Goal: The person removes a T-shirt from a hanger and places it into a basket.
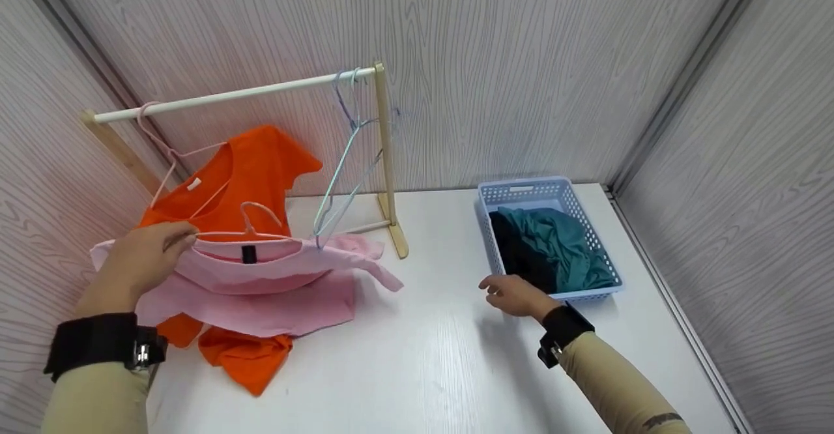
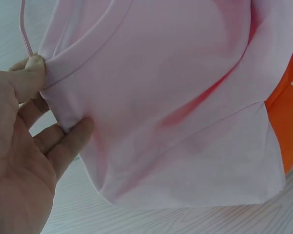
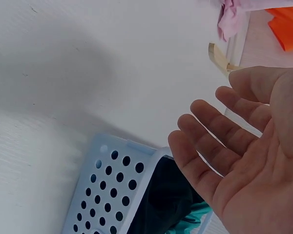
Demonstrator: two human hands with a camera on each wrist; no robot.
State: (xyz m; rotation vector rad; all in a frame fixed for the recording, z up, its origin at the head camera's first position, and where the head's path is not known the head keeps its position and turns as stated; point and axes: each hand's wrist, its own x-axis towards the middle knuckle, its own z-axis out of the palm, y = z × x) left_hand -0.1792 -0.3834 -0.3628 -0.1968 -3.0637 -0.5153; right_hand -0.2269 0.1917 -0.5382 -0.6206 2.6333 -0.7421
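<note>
My left hand (image 1: 146, 255) pinches a pink T-shirt (image 1: 287, 307) at the neckline together with the pink hanger (image 1: 251, 231) inside it. In the left wrist view the thumb presses on the ribbed collar (image 2: 73, 68), and the other fingers lie on the cloth. The hanger's hook stands up over the collar, off the rail. My right hand (image 1: 511, 296) is beside the near left corner of the blue basket (image 1: 492, 245), holding nothing, its fingers loosely bent. Inside the basket lie a teal garment (image 1: 560, 245) and a black garment (image 1: 518, 251).
A garment rack with a white rail (image 1: 241, 94) stands at the back left. From it hang an orange T-shirt (image 1: 257, 167) on a pink hanger (image 1: 172, 152) and bare hangers (image 1: 339, 173) near the right post (image 1: 384, 141). Walls enclose the white table (image 1: 423, 356).
</note>
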